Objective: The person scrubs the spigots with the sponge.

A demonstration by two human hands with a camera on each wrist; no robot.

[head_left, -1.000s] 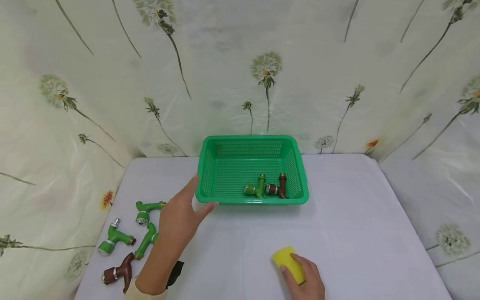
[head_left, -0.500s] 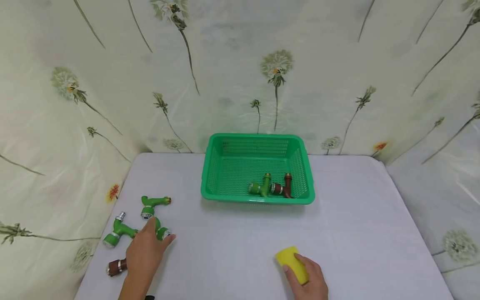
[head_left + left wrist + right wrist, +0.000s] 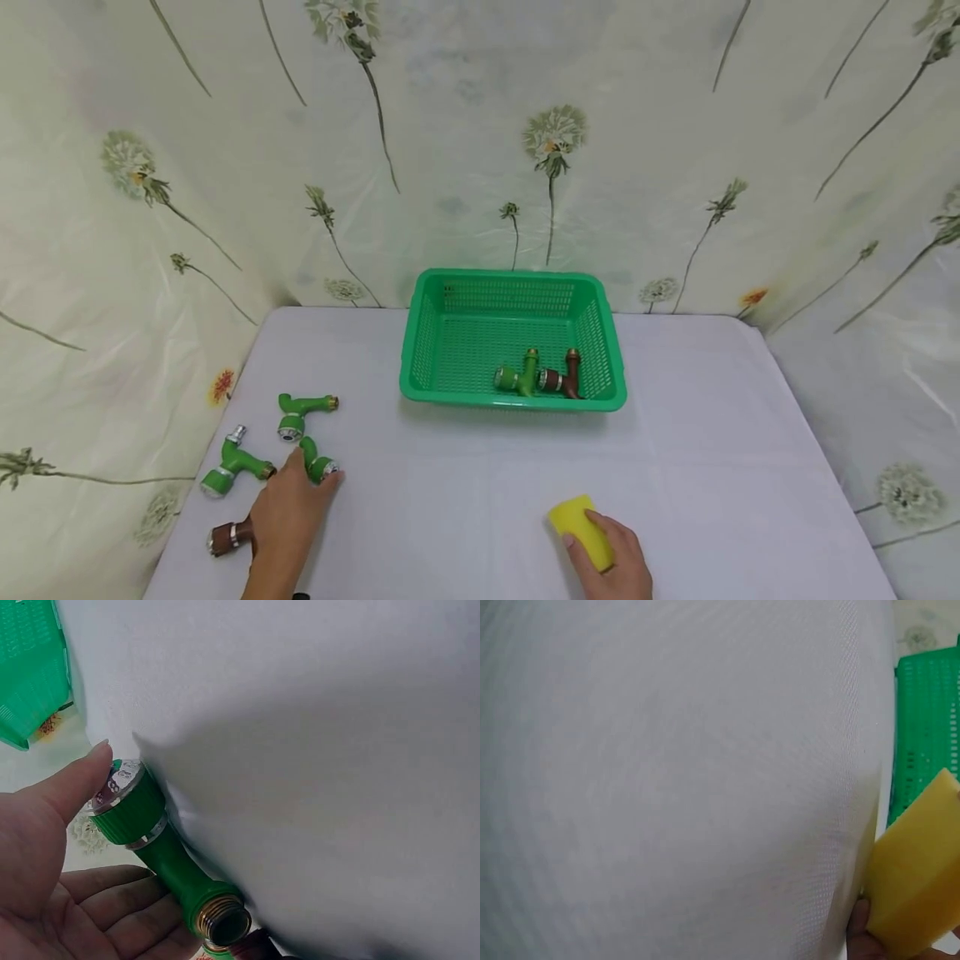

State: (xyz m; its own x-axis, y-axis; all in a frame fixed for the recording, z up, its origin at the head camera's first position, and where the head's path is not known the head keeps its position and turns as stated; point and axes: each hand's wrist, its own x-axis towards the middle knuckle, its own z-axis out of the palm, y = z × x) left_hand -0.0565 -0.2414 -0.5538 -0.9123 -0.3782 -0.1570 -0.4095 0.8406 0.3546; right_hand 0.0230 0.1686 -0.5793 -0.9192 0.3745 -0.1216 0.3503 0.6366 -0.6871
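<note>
My left hand (image 3: 288, 508) is at a green tap (image 3: 318, 463) on the left side of the table. In the left wrist view, the thumb presses the silver-capped knob of this green tap (image 3: 139, 806) while the fingers lie along its body, threaded end toward the camera. My right hand (image 3: 618, 558) grips a yellow sponge (image 3: 581, 529) near the table's front, thumb on one side and fingers on the other. The right wrist view shows the sponge (image 3: 919, 874) at its right edge, with only some fingertips visible.
Two more green taps, one farther back (image 3: 303, 408) and one at the left (image 3: 234, 465), lie around my left hand. A brown tap (image 3: 228, 536) is partly hidden by that hand. The green basket (image 3: 510, 402) at the back holds a green tap (image 3: 527, 375) and a brown tap (image 3: 568, 377).
My left hand has moved from beside the basket down and left to the green tap, its thumb and fingers now around it. My right hand keeps holding the sponge in about the same place.
</note>
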